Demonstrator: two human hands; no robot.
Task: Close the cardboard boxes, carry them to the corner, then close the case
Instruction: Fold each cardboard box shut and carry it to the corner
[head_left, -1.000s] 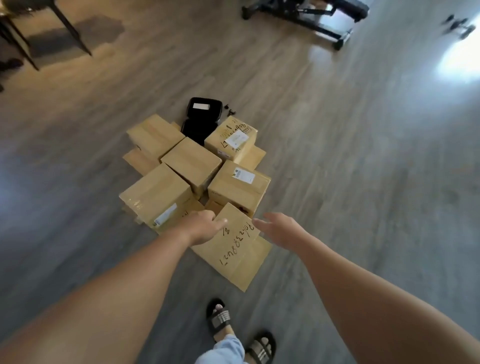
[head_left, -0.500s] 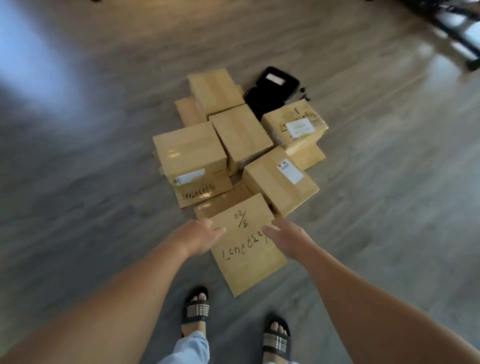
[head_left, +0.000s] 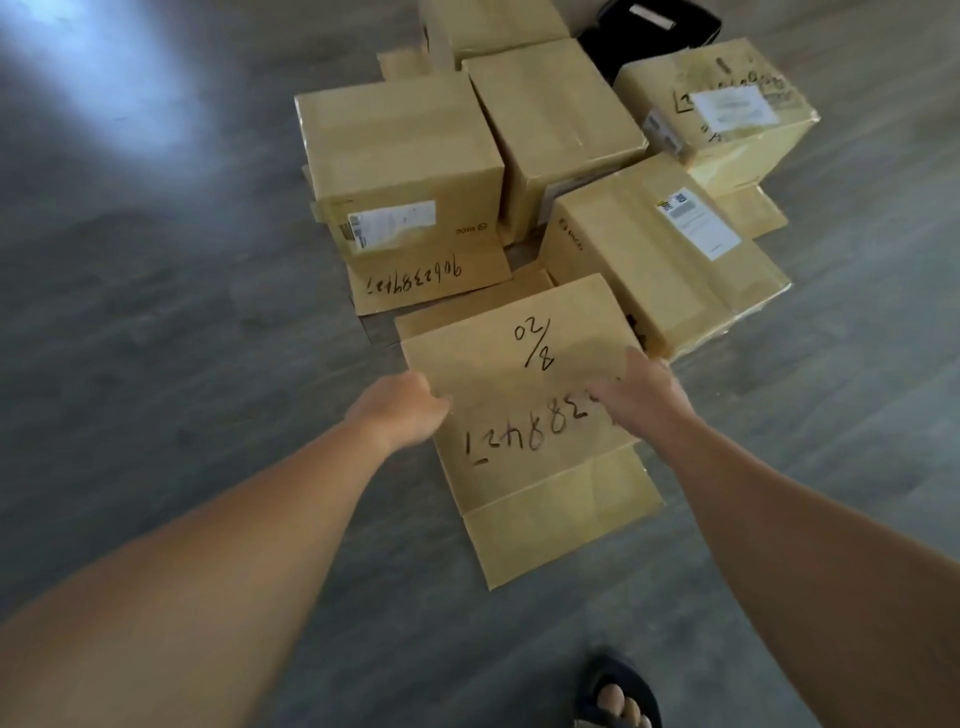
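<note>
Left hand (head_left: 402, 410) curls on the left edge of the marked box (head_left: 524, 410); right hand (head_left: 636, 397) lies on top. I'd press both flaps flat before lifting.

The floor (head_left: 156, 312) is made of grey wood-look planks, and the lines in them run slanting across the view. A soft, pale blue patch of light (head_left: 130, 73) shines on the floor near the top left corner. The rest of the floor looks darker and dull, and it is a bit blurry toward the left and right edges.
</note>
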